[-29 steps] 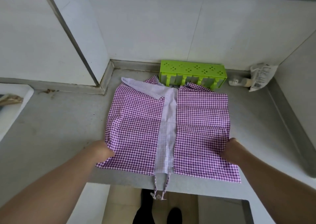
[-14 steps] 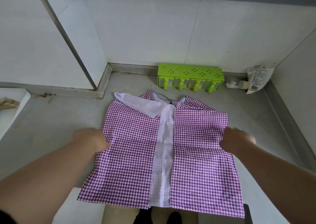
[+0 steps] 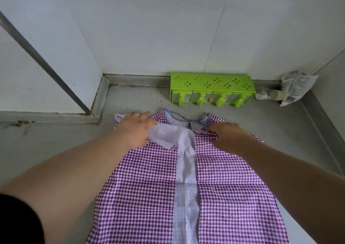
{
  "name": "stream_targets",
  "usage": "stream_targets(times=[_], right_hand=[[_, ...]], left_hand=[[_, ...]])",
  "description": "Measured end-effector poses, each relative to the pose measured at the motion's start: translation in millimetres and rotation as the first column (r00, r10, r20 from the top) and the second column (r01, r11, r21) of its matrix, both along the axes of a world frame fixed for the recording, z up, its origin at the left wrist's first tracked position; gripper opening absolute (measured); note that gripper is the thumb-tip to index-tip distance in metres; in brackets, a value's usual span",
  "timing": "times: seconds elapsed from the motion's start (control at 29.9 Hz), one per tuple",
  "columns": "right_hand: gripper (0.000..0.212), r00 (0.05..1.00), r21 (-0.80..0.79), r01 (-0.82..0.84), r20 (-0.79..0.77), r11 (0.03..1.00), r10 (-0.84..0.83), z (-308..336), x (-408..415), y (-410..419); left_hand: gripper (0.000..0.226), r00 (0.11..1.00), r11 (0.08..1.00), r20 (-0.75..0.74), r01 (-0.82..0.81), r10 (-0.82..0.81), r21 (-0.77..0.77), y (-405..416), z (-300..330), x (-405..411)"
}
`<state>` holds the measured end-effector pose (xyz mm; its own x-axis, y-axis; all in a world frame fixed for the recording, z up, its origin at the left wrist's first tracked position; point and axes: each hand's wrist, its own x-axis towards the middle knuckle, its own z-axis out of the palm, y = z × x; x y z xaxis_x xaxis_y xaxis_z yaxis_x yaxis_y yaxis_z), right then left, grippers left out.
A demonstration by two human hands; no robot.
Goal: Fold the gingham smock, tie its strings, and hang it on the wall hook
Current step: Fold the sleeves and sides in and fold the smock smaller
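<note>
The purple gingham smock [image 3: 224, 187] lies flat on the grey counter [image 3: 56, 150], with a pale strip down its middle and a striped collar at the far end. My left hand [image 3: 136, 130] lies on the smock's upper left corner, its fingers over a pale folded flap. My right hand [image 3: 226, 133] is at the upper right shoulder beside the collar, fingers bent onto the cloth. Whether either hand pinches the fabric cannot be told. The strings and the wall hook are out of view.
A green plastic rack [image 3: 211, 89] stands against the back wall just beyond the collar. A crumpled printed bag [image 3: 296, 87] and a small bottle [image 3: 268, 95] lie in the right corner. White walls enclose the counter on three sides.
Both hands have moved from the smock's side edges up to its shoulders near the collar. The smock now lies nearer me, its hem past the counter's front edge.
</note>
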<state>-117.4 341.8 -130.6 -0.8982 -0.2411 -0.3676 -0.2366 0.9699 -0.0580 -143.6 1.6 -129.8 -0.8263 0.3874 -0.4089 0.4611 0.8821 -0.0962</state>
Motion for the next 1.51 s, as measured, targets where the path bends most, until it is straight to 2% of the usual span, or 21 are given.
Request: stream_targets(times=[0.07, 0.13, 0.2, 0.27, 0.33, 0.4, 0.5, 0.64, 0.74, 0.8, 0.87, 0.97, 1.0, 1.07, 1.1, 1.14, 1.2, 1.27, 1.37, 1.44, 1.51], right_hand=[[0.032, 0.999, -0.05, -0.024, 0.024, 0.998, 0.026, 1.5, 5.6, -3.9], [0.037, 0.991, -0.017, -0.058, 0.123, 0.998, 0.06, 4.0, 8.8, -8.5], [0.047, 0.975, 0.017, -0.077, 0.208, 0.997, 0.072, 9.1, 12.9, -11.3], [0.058, 0.964, 0.045, -0.051, 0.264, 0.998, 0.037, 13.3, 11.6, -11.1], [0.053, 0.957, 0.087, -0.049, 0.29, 0.995, 0.022, 16.6, 9.0, -10.4], [0.04, 0.963, 0.137, -0.062, 0.267, 0.989, 0.023, 19.7, 3.6, -8.6], [0.019, 0.988, 0.159, -0.013, 0.153, 0.987, -0.011, 28.5, -13.5, -6.5], [0.024, 0.991, 0.133, 0.131, 0.024, 0.983, -0.135, 36.8, -31.8, -8.3], [0.025, 0.988, 0.143, 0.148, -0.072, 0.979, -0.139, 33.8, -34.5, -11.2], [0.029, 0.985, 0.133, 0.163, -0.084, 0.978, -0.153, 29.9, -36.1, -13.7], [0.028, 0.974, 0.107, 0.205, -0.124, 0.973, -0.192, 25.3, -36.2, -16.8], [0.034, 0.929, 0.079, 0.27, -0.283, 0.96, -0.238, 16.5, -30.3, -20.0], [0.035, 0.918, 0.069, 0.288, -0.303, 0.955, -0.255, 13.8, -26.7, -22.8], [0.021, 0.918, -0.029, 0.328, -0.224, 0.944, -0.326, 6.0, -20.0, -29.3], [0.013, 0.924, -0.055, 0.351, -0.14, 0.935, -0.355, 0.7, -16.2, -32.5], [0.01, 0.934, -0.068, 0.349, -0.063, 0.935, -0.353, -4.8, -11.0, -35.4], [0.025, 0.966, -0.061, 0.259, 0.021, 0.964, -0.258, -12.5, -0.9, -37.5], [0.053, 0.982, -0.033, 0.176, 0.07, 0.984, -0.174, -19.2, 7.4, -36.0], [0.086, 0.973, -0.042, 0.196, 0.136, 0.98, -0.189, -31.5, 14.3, -26.7], [0.089, 0.966, -0.016, 0.229, 0.125, 0.973, -0.225, -39.3, 21.1, -20.9], [0.082, 0.967, -0.025, 0.248, 0.068, 0.969, -0.245, -39.7, 32.1, -25.6]], left_hand=[[0.054, 0.996, 0.996, -0.01, 0.092, -0.092, 0.004, 1.5, -5.4, -3.5], [0.036, 0.986, 0.986, -0.022, 0.166, -0.167, -0.009, -0.2, -9.5, -8.8], [0.029, 0.981, 0.981, -0.029, 0.193, -0.193, -0.019, -2.6, -11.5, -8.5], [0.026, 0.983, 0.983, -0.048, 0.182, -0.18, 0.034, -5.8, -16.2, -10.1], [0.022, 0.994, 0.985, -0.041, 0.103, -0.098, 0.136, -8.4, -20.6, -11.3], [0.023, 1.0, 0.975, -0.004, -0.024, 0.025, 0.219, -7.6, -20.1, -13.7], [0.021, 0.982, 0.939, 0.007, -0.183, 0.189, 0.291, -3.7, -16.7, -20.1], [0.022, 0.935, 0.887, 0.005, -0.337, 0.354, 0.316, -1.1, -19.3, -22.4], [0.017, 0.911, 0.844, 0.018, -0.388, 0.411, 0.37, -3.3, -24.1, -21.6], [0.019, 0.942, 0.858, 0.004, -0.308, 0.336, 0.411, -4.8, -24.7, -20.0], [0.024, 0.957, 0.868, -0.085, -0.213, 0.278, 0.448, -5.1, -29.3, -17.1], [0.027, 0.9, 0.854, -0.257, -0.196, 0.352, 0.483, -4.5, -26.1, -11.3], [0.024, 0.906, 0.876, -0.297, -0.142, 0.303, 0.461, -3.7, -24.2, -8.2], [0.013, 0.963, 0.921, -0.268, 0.094, 0.011, 0.377, 1.0, -20.8, 1.3], [0.011, 0.973, 0.923, -0.178, 0.199, -0.146, 0.329, 5.2, -19.7, 6.9], [0.014, 0.963, 0.923, -0.081, 0.27, -0.258, 0.275, 9.8, -21.5, 13.4], [0.045, 0.957, 0.938, 0.002, 0.285, -0.291, 0.197, 18.2, -29.8, 23.5], [0.07, 0.989, 0.972, 0.013, 0.139, -0.145, 0.19, 23.5, -39.0, 30.0], [0.089, 0.996, 0.988, 0.06, -0.079, 0.072, 0.133, 26.5, -48.2, 33.8], [0.094, 0.989, 0.983, 0.054, -0.141, 0.135, 0.116, 26.4, -55.2, 35.6], [0.095, 0.988, 0.974, 0.011, -0.156, 0.156, 0.163, 26.3, -58.7, 39.2]])
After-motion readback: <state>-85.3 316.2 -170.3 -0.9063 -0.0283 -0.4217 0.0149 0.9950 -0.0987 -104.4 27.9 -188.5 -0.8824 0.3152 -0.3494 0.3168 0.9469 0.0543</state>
